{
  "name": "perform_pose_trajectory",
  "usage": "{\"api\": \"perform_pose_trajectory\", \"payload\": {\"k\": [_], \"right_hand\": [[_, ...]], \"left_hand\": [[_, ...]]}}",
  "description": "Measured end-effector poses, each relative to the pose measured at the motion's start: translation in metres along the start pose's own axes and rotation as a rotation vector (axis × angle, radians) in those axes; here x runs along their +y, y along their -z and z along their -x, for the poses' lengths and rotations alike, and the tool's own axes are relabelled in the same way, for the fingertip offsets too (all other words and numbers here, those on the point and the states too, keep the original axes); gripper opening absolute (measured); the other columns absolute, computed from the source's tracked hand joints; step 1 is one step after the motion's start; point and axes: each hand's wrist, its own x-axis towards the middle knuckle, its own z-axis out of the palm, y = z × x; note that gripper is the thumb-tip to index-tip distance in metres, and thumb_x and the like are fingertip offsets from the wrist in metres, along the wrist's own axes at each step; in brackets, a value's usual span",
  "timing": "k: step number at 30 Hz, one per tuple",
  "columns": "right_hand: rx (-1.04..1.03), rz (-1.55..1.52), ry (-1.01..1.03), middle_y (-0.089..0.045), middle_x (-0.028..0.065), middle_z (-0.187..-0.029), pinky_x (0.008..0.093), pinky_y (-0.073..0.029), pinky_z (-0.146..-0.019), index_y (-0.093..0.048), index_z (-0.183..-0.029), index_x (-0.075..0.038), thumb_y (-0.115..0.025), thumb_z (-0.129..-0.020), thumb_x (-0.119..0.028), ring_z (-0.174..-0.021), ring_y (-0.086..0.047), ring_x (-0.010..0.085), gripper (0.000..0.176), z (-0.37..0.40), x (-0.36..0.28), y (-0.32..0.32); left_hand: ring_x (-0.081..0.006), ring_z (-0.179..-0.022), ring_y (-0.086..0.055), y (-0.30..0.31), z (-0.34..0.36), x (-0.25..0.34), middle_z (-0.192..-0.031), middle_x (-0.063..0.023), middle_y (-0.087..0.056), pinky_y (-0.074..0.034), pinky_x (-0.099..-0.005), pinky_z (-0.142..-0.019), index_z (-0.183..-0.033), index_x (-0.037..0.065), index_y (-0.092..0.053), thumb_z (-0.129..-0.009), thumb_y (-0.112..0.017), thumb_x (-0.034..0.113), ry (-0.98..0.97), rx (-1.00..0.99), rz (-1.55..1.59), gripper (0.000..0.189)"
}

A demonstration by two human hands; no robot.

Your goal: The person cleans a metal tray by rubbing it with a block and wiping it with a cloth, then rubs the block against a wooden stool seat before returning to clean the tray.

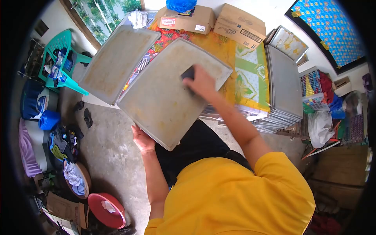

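Note:
A large flat metal baking tray (164, 94), greyish with brownish stains, is tilted over my lap and reaches onto the table. My left hand (143, 140) grips its lower left edge, the fingers partly hidden beneath it. On the tray's upper right area, my right hand (203, 83) is closed around a dark scrubbing pad (188, 74) and presses it to the surface. Motion blurs this hand and the pad a little. A second stained tray (117, 64) lies to the left on the table.
A tall stack of trays (288, 86) stands right of the patterned tablecloth (246, 84). Cardboard boxes (241, 25) sit at the back. To the left are a green plastic chair (64, 43) and a red basin (105, 209) on the floor. A plastic crate (313, 88) is at the right.

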Motion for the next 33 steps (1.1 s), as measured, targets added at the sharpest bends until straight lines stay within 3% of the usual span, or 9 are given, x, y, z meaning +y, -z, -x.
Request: {"api": "perform_pose_trajectory", "payload": {"k": [4,8,15,18,21,24,27,31,33], "right_hand": [[0.130,0.147,-0.228,-0.060,0.0192,-0.119,0.0471,-0.049,-0.089,-0.050,-0.123,-0.002,-0.077,-0.073,-0.049,-0.112,-0.059,0.0353,0.074,-0.062,0.074,0.068],[0.143,0.236,-0.175,-0.060,0.0192,-0.119,0.0472,-0.049,-0.087,-0.050,-0.121,0.000,-0.079,-0.071,-0.049,-0.112,-0.058,0.0364,0.076,-0.066,0.131,0.059],[0.020,0.230,0.126,-0.056,0.0215,-0.125,0.0476,-0.047,-0.095,-0.046,-0.131,-0.003,-0.077,-0.074,-0.046,-0.118,-0.055,0.0364,0.078,0.027,0.045,-0.001],[0.006,0.121,-0.307,-0.051,0.0204,-0.135,0.0482,-0.046,-0.097,-0.042,-0.138,-0.003,-0.074,-0.076,-0.052,-0.123,-0.051,0.0359,0.085,-0.021,0.078,0.054],[-0.055,0.147,-0.284,-0.051,0.0206,-0.135,0.0486,-0.046,-0.095,-0.041,-0.138,-0.003,-0.073,-0.078,-0.049,-0.123,-0.051,0.0350,0.082,-0.010,0.059,0.034],[-0.254,0.191,0.035,-0.051,0.0201,-0.131,0.0500,-0.045,-0.096,-0.038,-0.140,-0.003,-0.071,-0.081,-0.045,-0.119,-0.053,0.0369,0.079,0.053,-0.020,-0.013],[-0.112,0.146,0.122,-0.053,0.0195,-0.127,0.0495,-0.046,-0.095,-0.040,-0.138,-0.003,-0.071,-0.081,-0.045,-0.117,-0.054,0.0363,0.078,0.046,-0.008,-0.028],[0.080,0.171,-0.200,-0.055,0.0197,-0.125,0.0480,-0.047,-0.092,-0.043,-0.133,-0.002,-0.073,-0.080,-0.041,-0.114,-0.055,0.0366,0.072,-0.011,0.026,0.015],[-0.017,0.189,-0.012,-0.057,0.0173,-0.112,0.0478,-0.050,-0.082,-0.043,-0.130,-0.001,-0.074,-0.078,-0.039,-0.105,-0.058,0.0347,0.071,0.019,-0.002,-0.013]], "left_hand": [[-0.0300,-0.128,-0.047,-0.020,0.024,-0.004,-0.141,-0.0071,-0.050,-0.039,-0.0489,-0.107,-0.142,0.010,-0.042,-0.101,-0.045,0.042,-0.017,0.049,0.068,0.052],[-0.0299,-0.127,-0.048,-0.013,0.015,-0.018,-0.141,-0.0078,-0.049,-0.042,-0.0475,-0.106,-0.141,0.010,-0.042,-0.104,-0.041,0.033,-0.006,0.097,0.031,0.044],[-0.0304,-0.128,-0.048,0.008,0.008,-0.019,-0.140,-0.0092,-0.049,-0.042,-0.0483,-0.106,-0.139,0.009,-0.041,-0.105,-0.039,0.030,0.055,0.149,-0.005,0.040],[-0.0305,-0.128,-0.048,0.005,0.011,-0.018,-0.140,-0.0092,-0.049,-0.042,-0.0484,-0.106,-0.138,0.009,-0.042,-0.105,-0.038,0.029,0.016,0.186,-0.068,0.039],[-0.0300,-0.128,-0.048,0.002,0.007,-0.017,-0.140,-0.0085,-0.049,-0.042,-0.0481,-0.106,-0.138,0.009,-0.042,-0.105,-0.038,0.028,0.020,0.206,-0.067,0.038],[-0.0296,-0.128,-0.048,-0.004,0.005,-0.016,-0.140,-0.0087,-0.049,-0.042,-0.0476,-0.107,-0.139,0.009,-0.042,-0.105,-0.038,0.028,0.061,0.229,-0.060,0.039],[-0.0301,-0.127,-0.049,0.004,0.007,-0.019,-0.140,-0.0100,-0.049,-0.042,-0.0487,-0.106,-0.141,0.009,-0.039,-0.106,-0.037,0.028,0.050,0.240,-0.057,0.041],[-0.0295,-0.130,-0.045,-0.025,0.013,-0.018,-0.142,-0.0108,-0.046,-0.038,-0.0464,-0.110,-0.144,0.009,-0.037,-0.106,-0.034,0.029,0.005,0.263,-0.117,0.043],[-0.0290,-0.132,-0.042,-0.053,0.016,-0.014,-0.143,-0.0105,-0.044,-0.035,-0.0444,-0.112,-0.145,0.009,-0.035,-0.106,-0.033,0.030,0.045,0.347,-0.107,0.044]]}}
